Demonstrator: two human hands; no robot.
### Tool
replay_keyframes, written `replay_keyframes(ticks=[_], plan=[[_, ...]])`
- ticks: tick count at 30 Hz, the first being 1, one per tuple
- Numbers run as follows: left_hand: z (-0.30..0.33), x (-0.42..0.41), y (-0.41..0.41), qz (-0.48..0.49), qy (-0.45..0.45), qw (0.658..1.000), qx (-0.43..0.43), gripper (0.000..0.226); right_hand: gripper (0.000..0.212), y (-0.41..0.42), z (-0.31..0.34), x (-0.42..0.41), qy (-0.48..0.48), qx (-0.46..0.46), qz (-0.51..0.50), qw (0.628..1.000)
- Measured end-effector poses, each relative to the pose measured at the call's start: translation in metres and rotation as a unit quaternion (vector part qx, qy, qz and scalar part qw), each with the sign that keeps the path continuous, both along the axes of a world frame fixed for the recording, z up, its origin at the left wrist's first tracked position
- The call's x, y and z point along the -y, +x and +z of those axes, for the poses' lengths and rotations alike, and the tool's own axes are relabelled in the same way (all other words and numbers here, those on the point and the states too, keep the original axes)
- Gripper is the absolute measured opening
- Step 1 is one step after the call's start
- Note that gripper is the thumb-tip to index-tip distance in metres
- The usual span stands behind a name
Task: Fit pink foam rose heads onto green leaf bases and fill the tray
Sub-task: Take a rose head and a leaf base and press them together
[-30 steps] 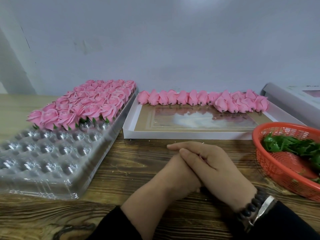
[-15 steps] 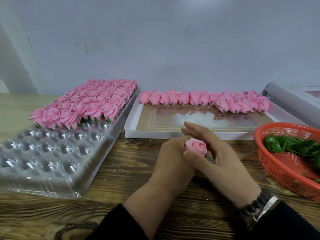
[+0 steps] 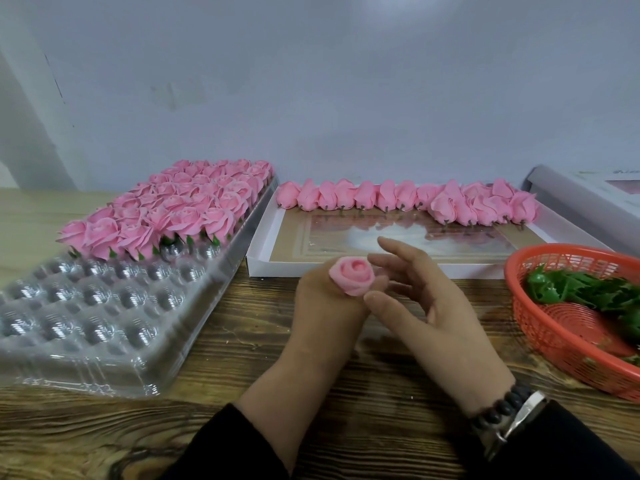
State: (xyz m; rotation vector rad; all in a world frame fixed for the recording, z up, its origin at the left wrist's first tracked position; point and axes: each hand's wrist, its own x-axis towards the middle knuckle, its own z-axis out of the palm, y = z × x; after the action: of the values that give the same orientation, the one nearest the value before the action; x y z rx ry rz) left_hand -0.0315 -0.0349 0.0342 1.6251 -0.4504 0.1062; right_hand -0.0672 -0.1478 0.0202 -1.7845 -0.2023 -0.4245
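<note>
My left hand (image 3: 323, 308) holds a pink foam rose head (image 3: 352, 274) upright above the wooden table. My right hand (image 3: 427, 306) sits just to its right, fingers spread and mostly straight, thumb near the base of the rose. Whether a leaf base sits under the rose is hidden. A clear plastic tray (image 3: 104, 327) lies at the left; its far half holds several finished pink roses (image 3: 173, 209) with green leaves, and its near cups are bare. An orange basket (image 3: 554, 341) at the right holds green leaf bases (image 3: 588, 292).
A flat white box (image 3: 263, 244) behind my hands carries a row of loose pink rose heads (image 3: 415, 200) along its far side. Another white box (image 3: 595, 199) stands at the far right. A pale wall runs close behind the table.
My hands were clasped together over the rose; the right hand has opened and drawn off to the right, uncovering the rose in my left hand, which has risen slightly.
</note>
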Motion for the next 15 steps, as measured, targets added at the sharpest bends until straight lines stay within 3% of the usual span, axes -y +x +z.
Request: replay_keyframes(ticks=[5, 9, 15], plan=[[-0.006, -0.001, 0.006, 0.056, -0.15, 0.984, -0.082, 0.007, 0.044, 0.002, -0.003, -0.003, -0.044, 0.034, -0.036, 0.998], [-0.009, 0.003, 0.003, 0.021, -0.215, 0.968, -0.131, 0.011, 0.041, 0.005, -0.007, -0.007, -0.065, 0.017, -0.034, 0.997], [-0.011, 0.013, -0.006, -0.081, -0.24, 0.953, -0.166, 0.048, 0.042, 0.005, -0.004, -0.011, -0.053, 0.017, -0.058, 0.997]])
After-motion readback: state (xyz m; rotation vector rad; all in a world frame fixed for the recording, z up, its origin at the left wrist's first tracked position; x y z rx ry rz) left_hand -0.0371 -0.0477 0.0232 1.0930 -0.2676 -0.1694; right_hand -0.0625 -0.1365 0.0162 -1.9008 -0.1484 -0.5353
